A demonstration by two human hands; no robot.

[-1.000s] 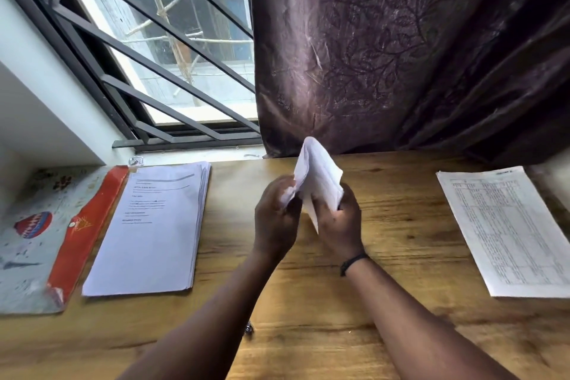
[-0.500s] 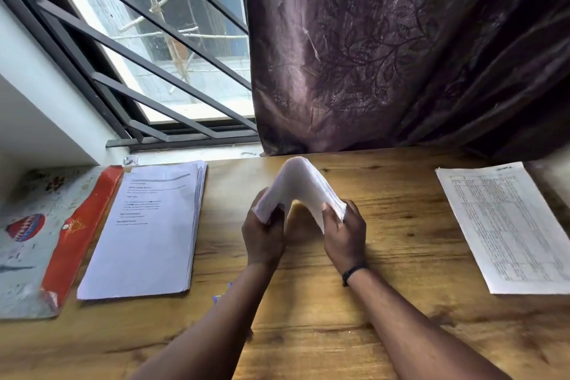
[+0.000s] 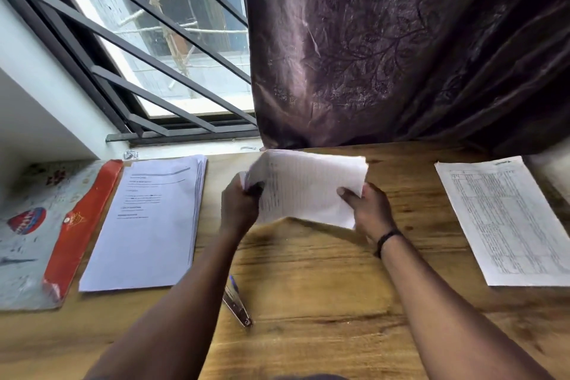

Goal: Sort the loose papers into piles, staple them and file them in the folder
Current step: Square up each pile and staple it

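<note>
Both hands hold one bundle of paper [image 3: 308, 188] above the middle of the wooden table [image 3: 308, 287]. The left hand [image 3: 239, 207] grips the bundle's left edge, fingers curled round it, where the sheets bend and fan slightly. The right hand [image 3: 368, 210] pinches the right edge, thumb on top. The bundle is thin, white and limp, sagging between the two hands, its lower edge curved up off the table; faint lines of print show on the upper face, too blurred to read.

Left of the left hand lies a thick, squared stack [image 3: 148, 225] of white sheets, flat on the table, with a few short lines of dark print on the top page. Just beyond it, further left, is a folder [image 3: 27, 238] of pale, scuffed plastic with a glossy red flap along its near side; the stack's left edge touches or overlaps the flap. Well to the right of the right hand rests a single sheet [image 3: 505, 222], flat, covered by a fine printed grid.

Below the left forearm, near the person, lies a small metal stapler [image 3: 237, 305] with a blue tip, partly hidden by the arm. The table's grain is warm brown and streaked. A dark band [image 3: 385, 239] circles the right wrist.
</note>
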